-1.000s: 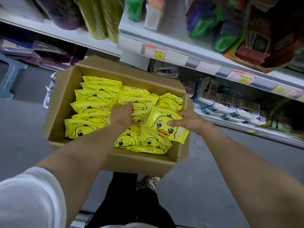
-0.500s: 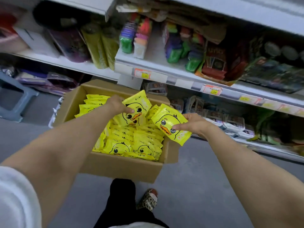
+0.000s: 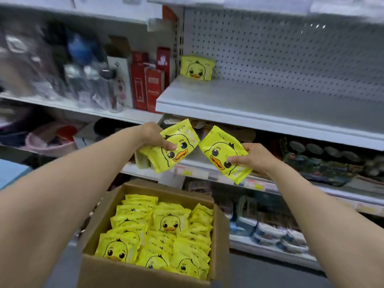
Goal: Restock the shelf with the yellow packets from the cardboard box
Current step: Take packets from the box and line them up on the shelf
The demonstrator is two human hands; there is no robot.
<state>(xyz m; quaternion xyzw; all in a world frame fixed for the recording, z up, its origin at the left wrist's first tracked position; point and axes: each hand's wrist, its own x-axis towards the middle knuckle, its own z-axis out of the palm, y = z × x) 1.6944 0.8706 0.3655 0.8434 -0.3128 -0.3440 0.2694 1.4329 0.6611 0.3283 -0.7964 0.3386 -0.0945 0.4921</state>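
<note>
each hand (image 3: pixel 152 135) (image 3: pixel 252 157) grips a yellow duck packet (image 3: pixel 173 147) (image 3: pixel 223 153) above the open cardboard box (image 3: pixel 145 273); one packet (image 3: pixel 196 68) stands on the shelf (image 3: pixel 259 104).

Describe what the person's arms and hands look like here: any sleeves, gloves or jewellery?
The left hand and right hand are bare, no gloves. The left forearm and right forearm are uncovered to the frame edge, so no sleeve shows. No watch or bracelet at either wrist; no ring on the visible fingers.

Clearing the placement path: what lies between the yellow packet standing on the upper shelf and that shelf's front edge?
Nothing; the head view shows bare shelf from the standing packet forward.
</note>
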